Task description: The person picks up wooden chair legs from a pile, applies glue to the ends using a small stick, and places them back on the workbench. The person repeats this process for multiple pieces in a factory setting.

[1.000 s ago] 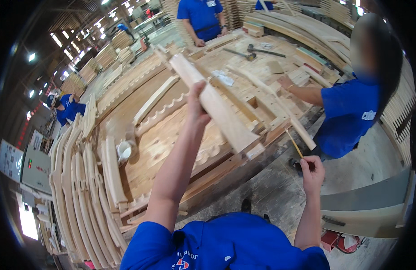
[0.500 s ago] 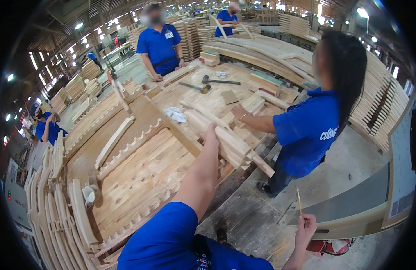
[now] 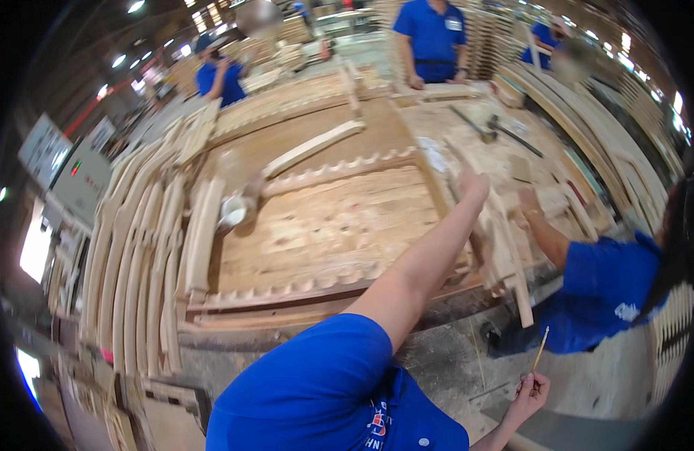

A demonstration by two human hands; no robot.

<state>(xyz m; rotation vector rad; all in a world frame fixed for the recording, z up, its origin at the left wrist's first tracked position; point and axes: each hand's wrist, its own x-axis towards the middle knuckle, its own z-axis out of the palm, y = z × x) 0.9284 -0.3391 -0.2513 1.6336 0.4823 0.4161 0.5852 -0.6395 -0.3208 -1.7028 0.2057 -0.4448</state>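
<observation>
Left hand (image 3: 474,186), 1: right of centre, at a pale wooden piece (image 3: 501,252); blurred, so cannot tell whether it grips or merely touches. Right hand (image 3: 533,388), 1: lower right, pinching a thin yellow stick (image 3: 541,349), tip upward. Co-worker's hand (image 3: 527,200), 1: right, near the wooden piece. Hammers (image 3: 488,137), 2: upper right. White cup (image 3: 232,213), 1: left of centre. Curved wooden parts (image 3: 133,270): several, side by side, left.

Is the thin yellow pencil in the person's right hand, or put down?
In hand: the right hand grips the thin yellow pencil by its lower end; its upper part sticks out.
</observation>
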